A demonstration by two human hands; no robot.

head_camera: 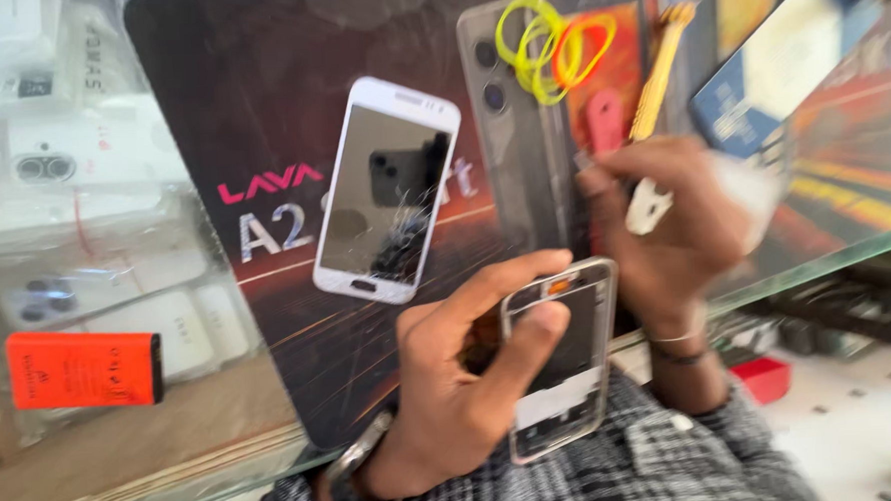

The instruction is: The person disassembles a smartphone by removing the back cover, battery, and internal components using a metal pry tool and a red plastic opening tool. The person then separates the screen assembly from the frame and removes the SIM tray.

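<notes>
- Holding an opened phone body (560, 361), the left hand (461, 380) grips it from its left side, with the thumb across the upper frame and the fingers wrapped behind; the body stands upright just below the dark printed mat (260, 138), at the near edge of the glass counter (846, 243).
- The right hand (675, 225), to the upper right of the phone body, is closed around a small white piece (649, 207); the picture is blurred there, so what the piece is cannot be told.
- As a judgement: the step in hand looks like working on the open phone body, with the white piece being brought to or from it.
- A next move with the white piece would call for a steady left-hand grip and a fine pinch from the right, since the frame is thin and its inner parts lie bare.
- Counted on the mat: one white phone with a cracked screen (388, 188) near the mat's middle; one grey phone lying back-up (520, 127) right of it.
- On that grey phone's upper end are several loose rubber bands (552, 45), yellow and orange; the exact count is unclear.
- One yellow-handled tool (663, 66) and one pink pick (605, 118) lie at the mat's right side.
- One orange battery (85, 368) lies left of the mat.
</notes>
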